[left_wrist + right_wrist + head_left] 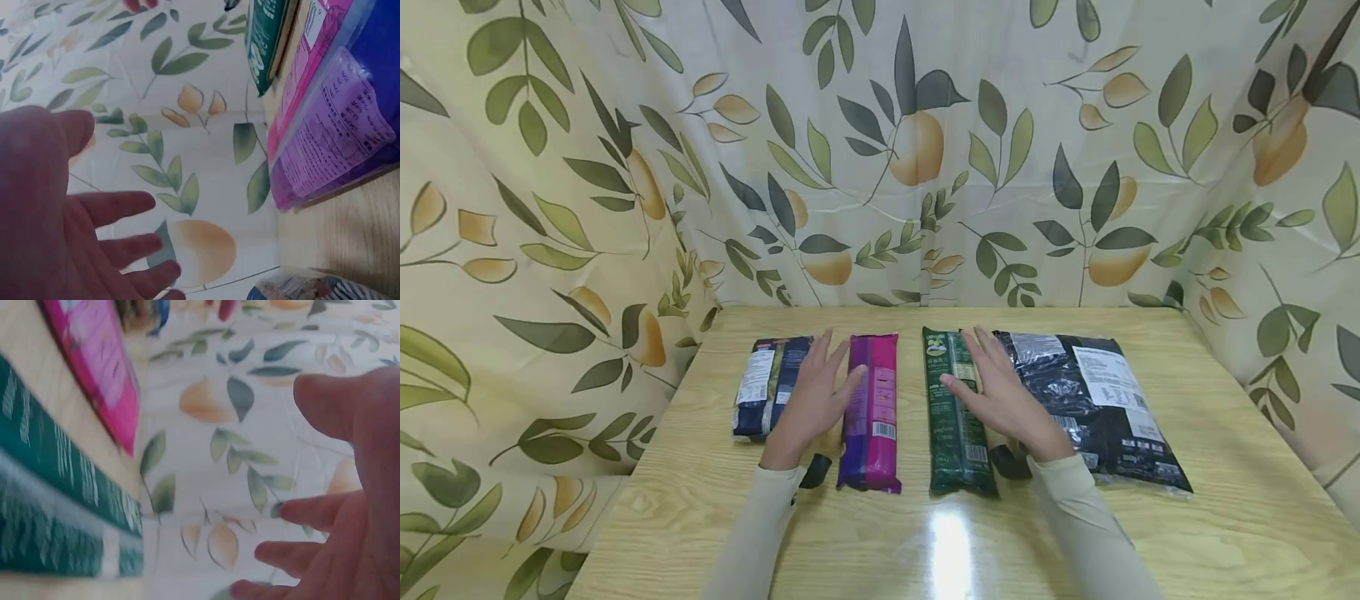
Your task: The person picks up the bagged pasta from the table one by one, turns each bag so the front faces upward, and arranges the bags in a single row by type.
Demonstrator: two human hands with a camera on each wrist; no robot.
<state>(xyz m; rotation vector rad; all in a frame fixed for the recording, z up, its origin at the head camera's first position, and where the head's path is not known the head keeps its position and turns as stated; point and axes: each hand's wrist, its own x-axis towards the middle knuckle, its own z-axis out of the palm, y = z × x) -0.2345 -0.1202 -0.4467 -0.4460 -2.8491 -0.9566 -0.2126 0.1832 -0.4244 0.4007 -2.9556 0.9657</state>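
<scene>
My left hand [820,397] hovers with spread fingers between a dark package with a white label [756,377] and a pink and purple packet [880,408]. In the left wrist view, the left fingers [128,206] are straight and hold nothing; the pink and purple packet [337,119] lies beside them. My right hand [1006,392] is held over the gap between a long green packet [951,442] and a large black plastic bag [1120,433]. The right fingers [312,512] are extended with nothing in them, and the green packet [62,487] lies to their left.
The packages lie in a row on a light wooden table [662,525]. A leaf-and-fruit patterned curtain [850,167] hangs behind the table and along both sides. Dark bands [815,472] sit at both wrists.
</scene>
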